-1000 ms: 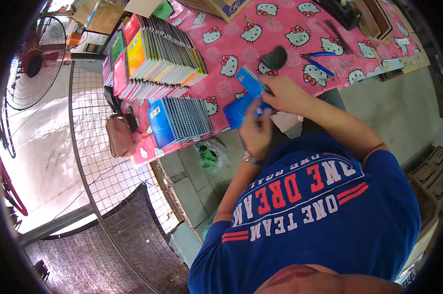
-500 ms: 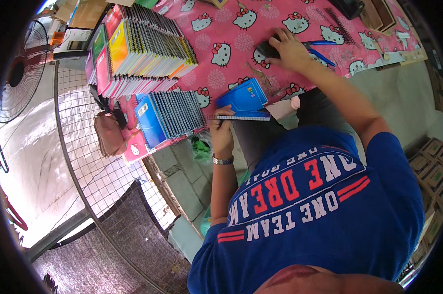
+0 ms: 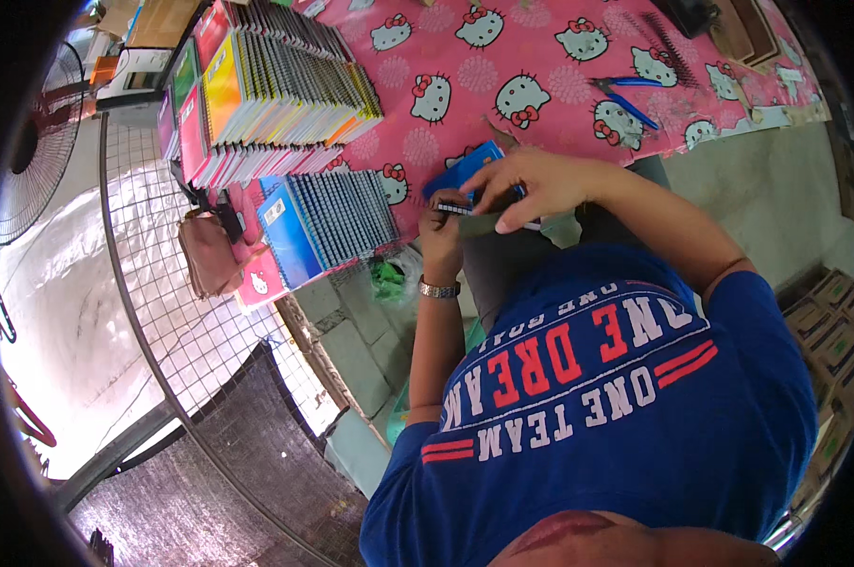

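Note:
At the near edge of the pink table, my left hand [image 3: 441,225] is closed on a blue spiral notebook [image 3: 454,208], its bound edge facing me. Most of its cover is hidden by my right hand [image 3: 533,187], which is bent over it from the right. A flat-sided dark grey block [image 3: 482,226] shows under those fingers, against the notebook; my right hand grips it, though the grip is partly covered. Just beyond, another blue notebook [image 3: 465,168] lies on the table.
Blue spiral notebooks [image 3: 337,222] stand in a row at left, beside taller stacks of yellow and other coloured notebooks [image 3: 290,90]. Blue-handled pliers [image 3: 628,99] and a dark wire coil [image 3: 668,49] lie on the patterned tablecloth [image 3: 578,85]. A fan [image 3: 39,142] stands far left.
My right hand has come back from the far part of the table to the notebook, bringing the dark block that lay there. My left hand has shifted slightly right, still holding the notebook.

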`<act>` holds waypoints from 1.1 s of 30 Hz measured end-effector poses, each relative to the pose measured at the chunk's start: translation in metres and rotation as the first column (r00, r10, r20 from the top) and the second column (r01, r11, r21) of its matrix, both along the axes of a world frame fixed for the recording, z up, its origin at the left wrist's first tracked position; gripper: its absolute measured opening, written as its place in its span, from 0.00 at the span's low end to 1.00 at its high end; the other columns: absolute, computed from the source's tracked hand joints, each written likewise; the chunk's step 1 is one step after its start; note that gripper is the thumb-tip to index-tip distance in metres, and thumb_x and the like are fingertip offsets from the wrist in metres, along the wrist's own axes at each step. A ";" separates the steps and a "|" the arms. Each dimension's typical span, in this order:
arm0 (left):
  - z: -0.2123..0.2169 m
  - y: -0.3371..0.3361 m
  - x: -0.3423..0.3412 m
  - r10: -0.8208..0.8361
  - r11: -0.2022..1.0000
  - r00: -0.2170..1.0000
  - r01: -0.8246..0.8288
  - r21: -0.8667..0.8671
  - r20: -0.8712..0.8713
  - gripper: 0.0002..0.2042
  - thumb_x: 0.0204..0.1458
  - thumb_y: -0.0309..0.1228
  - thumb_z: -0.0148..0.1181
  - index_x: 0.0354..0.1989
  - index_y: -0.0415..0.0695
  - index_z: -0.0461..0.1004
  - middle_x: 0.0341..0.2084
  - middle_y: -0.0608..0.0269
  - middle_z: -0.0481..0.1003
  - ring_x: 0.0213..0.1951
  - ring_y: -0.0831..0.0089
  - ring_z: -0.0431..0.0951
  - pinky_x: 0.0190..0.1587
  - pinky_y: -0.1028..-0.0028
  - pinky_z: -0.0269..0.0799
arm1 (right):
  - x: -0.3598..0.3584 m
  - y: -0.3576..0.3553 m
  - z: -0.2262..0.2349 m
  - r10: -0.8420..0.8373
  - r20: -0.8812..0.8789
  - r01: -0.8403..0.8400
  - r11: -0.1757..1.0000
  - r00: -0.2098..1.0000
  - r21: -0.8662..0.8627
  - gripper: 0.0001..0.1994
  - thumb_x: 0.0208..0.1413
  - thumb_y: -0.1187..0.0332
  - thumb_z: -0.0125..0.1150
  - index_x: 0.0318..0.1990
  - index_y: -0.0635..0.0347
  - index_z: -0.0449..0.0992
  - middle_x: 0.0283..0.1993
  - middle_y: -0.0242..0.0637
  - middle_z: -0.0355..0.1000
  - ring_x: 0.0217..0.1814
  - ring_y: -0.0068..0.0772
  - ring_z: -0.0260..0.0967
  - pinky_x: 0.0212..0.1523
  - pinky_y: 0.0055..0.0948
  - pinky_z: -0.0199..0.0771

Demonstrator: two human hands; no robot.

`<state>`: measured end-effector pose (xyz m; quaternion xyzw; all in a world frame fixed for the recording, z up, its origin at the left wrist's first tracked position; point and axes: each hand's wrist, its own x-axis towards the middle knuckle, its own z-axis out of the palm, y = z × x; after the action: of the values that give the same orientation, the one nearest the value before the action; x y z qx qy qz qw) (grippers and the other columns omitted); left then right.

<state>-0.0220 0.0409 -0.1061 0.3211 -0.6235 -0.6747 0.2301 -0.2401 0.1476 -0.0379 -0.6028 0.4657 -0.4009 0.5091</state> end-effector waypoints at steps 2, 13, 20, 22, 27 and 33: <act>0.007 0.000 -0.009 -0.029 0.999 0.999 0.029 -0.023 0.019 0.05 0.46 0.20 0.55 0.32 0.37 0.72 0.32 0.65 0.73 0.38 0.77 0.72 0.42 0.77 0.66 | -0.010 -0.001 -0.009 -0.118 -0.173 0.121 0.993 0.978 0.007 0.20 0.45 0.63 0.67 0.46 0.63 0.80 0.61 0.48 0.67 0.57 0.45 0.69 0.56 0.39 0.68; 0.058 0.013 -0.063 -0.076 0.992 0.994 0.084 0.097 -0.083 0.10 0.47 0.14 0.54 0.38 0.37 0.74 0.35 0.67 0.74 0.39 0.79 0.72 0.43 0.78 0.66 | -0.036 0.041 0.039 -0.140 0.411 0.163 0.987 0.901 -0.019 0.21 0.48 0.62 0.64 0.50 0.58 0.78 0.51 0.36 0.68 0.50 0.34 0.68 0.48 0.31 0.69; 0.081 0.033 -0.092 -0.124 0.987 0.957 0.146 0.067 -0.264 0.11 0.47 0.12 0.53 0.37 0.41 0.67 0.32 0.66 0.72 0.33 0.80 0.73 0.37 0.80 0.69 | -0.051 0.067 0.056 -0.149 0.399 0.172 0.985 0.905 -0.023 0.20 0.47 0.65 0.66 0.49 0.60 0.78 0.54 0.39 0.65 0.52 0.33 0.67 0.50 0.29 0.69; 0.083 0.032 -0.098 -0.175 0.983 0.961 0.182 0.016 -0.216 0.13 0.47 0.12 0.51 0.38 0.43 0.65 0.31 0.66 0.72 0.33 0.80 0.72 0.36 0.79 0.69 | -0.061 0.067 0.058 -0.356 -0.251 0.340 0.934 0.900 -0.109 0.21 0.46 0.65 0.66 0.49 0.61 0.78 0.55 0.36 0.64 0.53 0.30 0.66 0.51 0.28 0.67; 0.088 0.031 -0.108 -0.185 0.978 0.954 0.202 0.047 -0.236 0.14 0.46 0.11 0.49 0.38 0.43 0.65 0.31 0.66 0.71 0.32 0.79 0.72 0.34 0.80 0.68 | -0.060 0.070 0.065 -0.295 0.073 0.304 0.939 0.953 -0.159 0.20 0.45 0.66 0.66 0.48 0.62 0.78 0.53 0.37 0.64 0.53 0.31 0.65 0.53 0.29 0.66; 0.088 0.015 -0.106 -0.225 0.962 0.936 0.257 0.088 -0.271 0.17 0.44 0.10 0.45 0.41 0.42 0.64 0.33 0.62 0.72 0.34 0.76 0.73 0.36 0.78 0.69 | -0.054 0.064 0.071 -0.350 0.083 0.359 0.922 0.933 -0.145 0.20 0.44 0.63 0.66 0.46 0.58 0.80 0.51 0.40 0.65 0.52 0.37 0.66 0.53 0.32 0.67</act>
<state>-0.1283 0.0562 -0.0181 0.1650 -0.5805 -0.7706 0.2047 -0.2944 0.2116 0.0335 -0.5357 0.5196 -0.5384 0.3913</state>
